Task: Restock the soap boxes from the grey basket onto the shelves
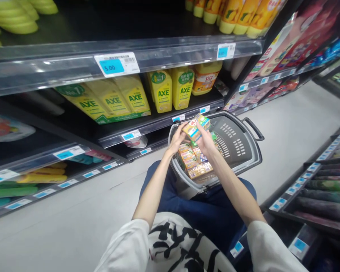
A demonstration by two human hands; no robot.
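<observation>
Just right of the frame's centre, above the grey basket point(243, 151), both hands grip one yellow packet point(195, 128): left hand point(177, 139) closed on its left end, right hand point(205, 140) underneath. More packets point(194, 162) lie in the basket.

Both my bare forearms reach up from the bottom of the frame and converge just right of centre. My left hand point(178, 139) has its fingers curled in; my right hand point(204, 140) meets it, its grip pinched closed, wrist bent slightly inward.
</observation>
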